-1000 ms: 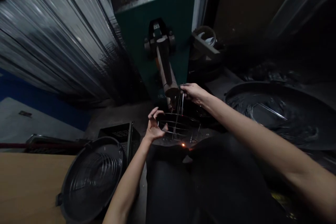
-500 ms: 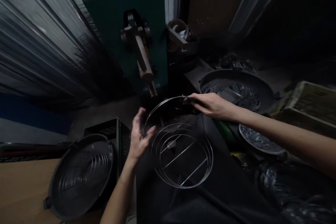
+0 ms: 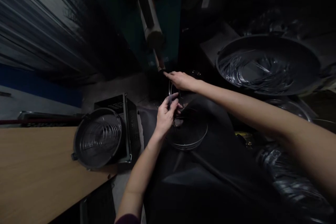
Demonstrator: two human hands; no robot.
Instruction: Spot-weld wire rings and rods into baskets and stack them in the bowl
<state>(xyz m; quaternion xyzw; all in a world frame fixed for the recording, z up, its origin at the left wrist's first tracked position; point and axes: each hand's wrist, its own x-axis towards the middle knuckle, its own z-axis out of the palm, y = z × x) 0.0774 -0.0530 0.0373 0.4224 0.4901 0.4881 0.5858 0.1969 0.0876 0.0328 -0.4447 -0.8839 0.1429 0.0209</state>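
My left hand [image 3: 166, 115] grips a round wire frame [image 3: 172, 94] of thin steel rings joined by straight rods, with the upper ring turned nearly edge-on. My right hand [image 3: 181, 80] lies over the top of that ring, its fingertips close to the tip of a welding electrode [image 3: 159, 62]. The lower ring [image 3: 188, 133] of the frame hangs over the dark cloth on my lap [image 3: 210, 182]. Part of the wire is hidden behind my left fingers.
A black round pan [image 3: 270, 36] of wire pieces sits at upper right. A second pan [image 3: 75, 143] of wire rings stands tilted against a black crate [image 3: 126, 103] beside a wooden tabletop [image 3: 39, 161]. A green welding machine [image 3: 168, 17] rises ahead; a shiny dark bag [image 3: 288, 178] lies lower right.
The wire frame has turned from lying open to nearly edge-on and has moved closer to the electrode. My left hand has closed on it. My view has tilted down.
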